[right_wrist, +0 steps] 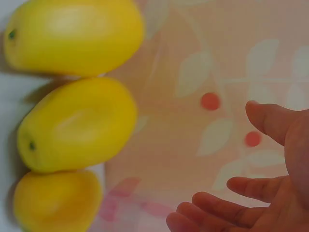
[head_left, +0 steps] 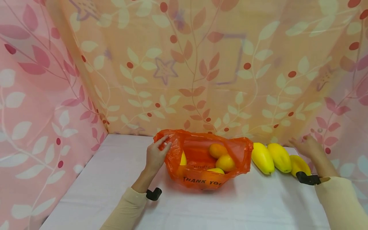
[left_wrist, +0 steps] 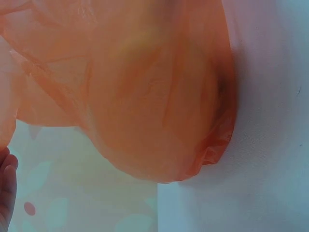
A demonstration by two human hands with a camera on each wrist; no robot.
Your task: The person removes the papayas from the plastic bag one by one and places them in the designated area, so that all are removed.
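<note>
An orange plastic bag (head_left: 201, 180) printed "THANK YOU" lies with its mouth spread wide in the head view. My left hand (head_left: 156, 155) holds its left rim; in the left wrist view only the fingers (left_wrist: 7, 186) show at the edge. Two orange-yellow fruits (head_left: 225, 163) sit inside, with more yellow fruit partly hidden behind the plastic. Right of the bag, three yellow oblong fruits that look like mangoes or papayas (head_left: 263, 158) stand in a row. Beyond the rightmost fruit (right_wrist: 58, 200), my right hand (head_left: 310, 148) hovers with fingers apart, holding nothing.
A white cloth covers the table (head_left: 115, 188). Patterned curtains (head_left: 189, 70) close off the back, and pink ones (head_left: 34, 95) flank the sides. The row of fruit stands near the back curtain.
</note>
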